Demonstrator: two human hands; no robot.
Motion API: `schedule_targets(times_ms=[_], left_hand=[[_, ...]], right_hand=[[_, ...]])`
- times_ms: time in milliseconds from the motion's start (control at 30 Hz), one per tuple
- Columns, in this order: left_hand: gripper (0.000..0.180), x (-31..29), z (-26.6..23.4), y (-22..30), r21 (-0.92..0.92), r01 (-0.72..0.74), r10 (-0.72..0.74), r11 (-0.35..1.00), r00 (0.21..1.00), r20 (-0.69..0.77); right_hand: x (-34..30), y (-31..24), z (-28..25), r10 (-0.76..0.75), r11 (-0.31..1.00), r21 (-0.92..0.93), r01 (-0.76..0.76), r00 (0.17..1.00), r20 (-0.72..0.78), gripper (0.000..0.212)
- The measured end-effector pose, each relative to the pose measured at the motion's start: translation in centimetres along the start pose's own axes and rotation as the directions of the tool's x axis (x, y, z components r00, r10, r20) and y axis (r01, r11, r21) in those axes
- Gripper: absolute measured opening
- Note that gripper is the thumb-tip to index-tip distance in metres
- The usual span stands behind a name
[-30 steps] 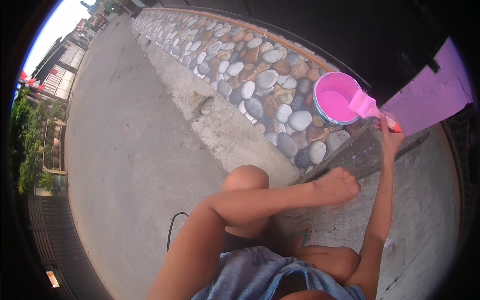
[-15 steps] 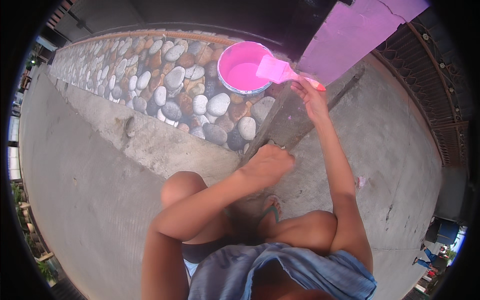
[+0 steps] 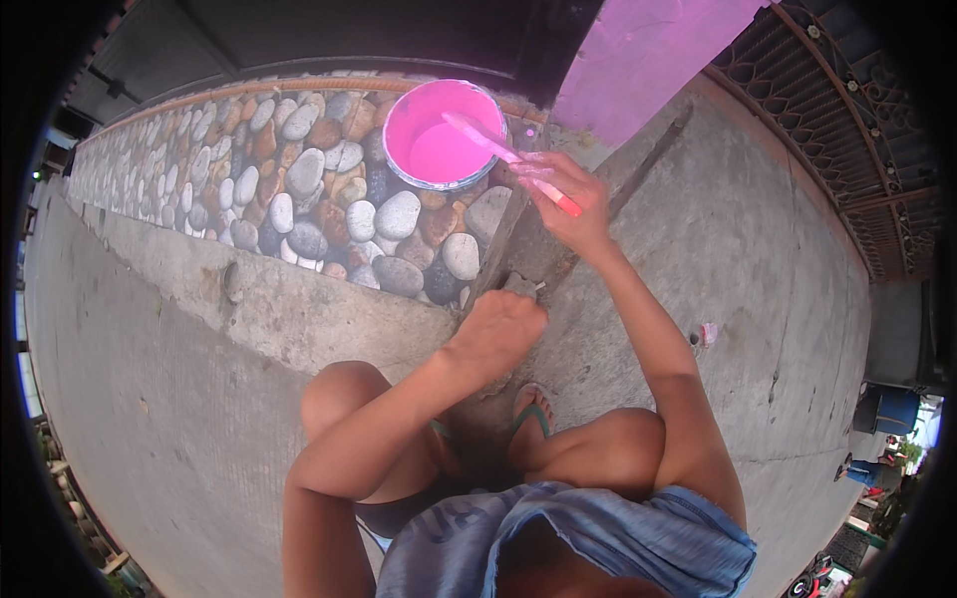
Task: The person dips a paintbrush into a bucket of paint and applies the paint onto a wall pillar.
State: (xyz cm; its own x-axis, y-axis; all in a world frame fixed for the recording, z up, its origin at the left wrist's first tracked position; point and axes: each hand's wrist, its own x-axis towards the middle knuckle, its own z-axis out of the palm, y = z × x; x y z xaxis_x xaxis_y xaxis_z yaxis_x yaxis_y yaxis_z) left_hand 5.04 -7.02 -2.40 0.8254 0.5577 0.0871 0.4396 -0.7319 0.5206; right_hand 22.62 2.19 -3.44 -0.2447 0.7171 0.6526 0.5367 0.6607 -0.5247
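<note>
My right hand (image 3: 570, 204) is closed around the red-tipped handle of a paintbrush (image 3: 478, 133), smeared with pink. Its bristle end, seen nearly edge-on, points left over the mouth of a bucket of pink paint (image 3: 394, 140). Pink smears show on my right fingers. The bucket stands on pebble-patterned ground at the foot of a wall. Nearer to me, my left hand (image 3: 498, 329) makes a loose fist above the concrete edge, with nothing visible in it. A small grey lump (image 3: 520, 285) lies just beyond that fist.
A pink-painted pillar (image 3: 648, 65) rises behind the bucket, beside a dark gate panel (image 3: 399, 40). Rounded stones (image 3: 397, 214) pattern the strip at left. Concrete floor (image 3: 738, 259) extends right, with a small pinkish scrap (image 3: 708, 334) on it. A metal grille (image 3: 847, 110) stands far right.
My right hand has turned the brush from its broad face to edge-on, keeping it over the bucket. The bucket and pillar appear further left in view. My left hand stays in a fist.
</note>
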Motion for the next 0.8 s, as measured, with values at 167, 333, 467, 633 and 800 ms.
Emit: schedule_targets(times_ms=[167,333,467,633,800], left_hand=[[0.014,-0.4,0.6,-0.1,-0.008,-0.032,0.032,0.999,0.999,-0.018],[0.01,-0.2,0.0,0.2,0.008,0.044,-0.045,0.999,0.998,0.037],[0.01,-0.3,0.1,0.3,-0.01,0.047,-0.047,0.999,0.999,0.008],[0.016,-0.6,0.0,0.2,0.007,0.036,-0.036,0.999,0.998,-0.055],[0.022,-1.1,0.4,-0.1,-0.06,-0.063,0.055,0.996,0.991,-0.119]], right_hand=[[-1.8,-0.3,0.3,-0.1,0.982,-0.135,0.131,0.971,0.215,0.044],[-1.4,-0.5,0.5,-0.119,0.96,-0.205,0.192,0.939,0.323,0.047],[-1.3,-0.8,0.1,-0.078,0.985,-0.133,0.112,0.968,0.24,0.043],[0.0,-0.7,-0.1,0.091,0.995,0.024,-0.093,0.991,0.099,0.027],[0.2,1.8,-2.0,0.501,0.795,0.445,-0.412,0.86,-0.098,0.016]])
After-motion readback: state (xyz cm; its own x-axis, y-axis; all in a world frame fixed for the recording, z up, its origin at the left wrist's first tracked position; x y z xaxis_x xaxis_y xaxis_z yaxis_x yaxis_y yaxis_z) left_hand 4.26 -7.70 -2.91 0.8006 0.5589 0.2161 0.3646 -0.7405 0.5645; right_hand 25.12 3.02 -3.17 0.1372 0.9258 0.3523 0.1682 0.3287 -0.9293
